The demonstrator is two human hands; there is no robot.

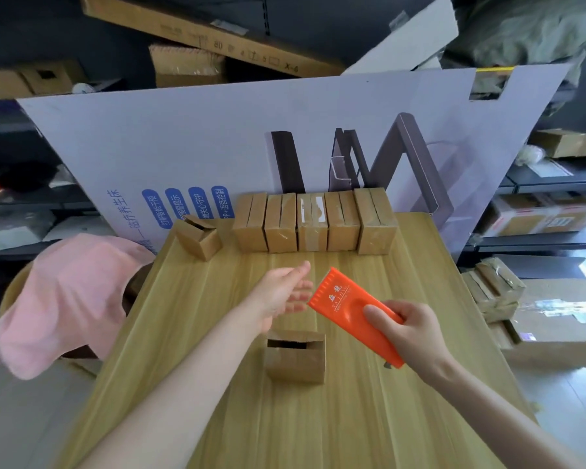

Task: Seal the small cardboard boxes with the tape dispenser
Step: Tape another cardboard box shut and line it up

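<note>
Gripped in the right hand [410, 330] is an orange tape dispenser [345, 299]: the thumb is laid across its upper face and the fingers are curled beneath its near end, while its ribbed far end is pointed toward eleven o'clock. The left hand [281, 292] is held open and holds nothing, with the fingers straight and spread toward the dispenser's far end. The fingertips are seen just beside that end, but whether contact is made cannot be told.

With the wooden table [217, 401] read as a clock face and twelve at its far edge, both hands are found above the centre. Just on the six o'clock side of them, a small cardboard box [296, 360] is set upright on the wood, well apart from the other boxes. Its top flaps are not shut, and a dark gap is shown between them.

At about ten o'clock a second small box [200, 236] is seen tilted, its flaps also parted. Along the twelve o'clock edge a row of five closed boxes [313, 221] is lined up side by side, touching; the middle one is marked by a white strip.

Behind the row, a large white printed board [217, 137] is leaned upright. Off the table at nine o'clock a pink cloth [65, 299] is draped, and at three o'clock more brown cartons [494, 292] are stacked.
</note>
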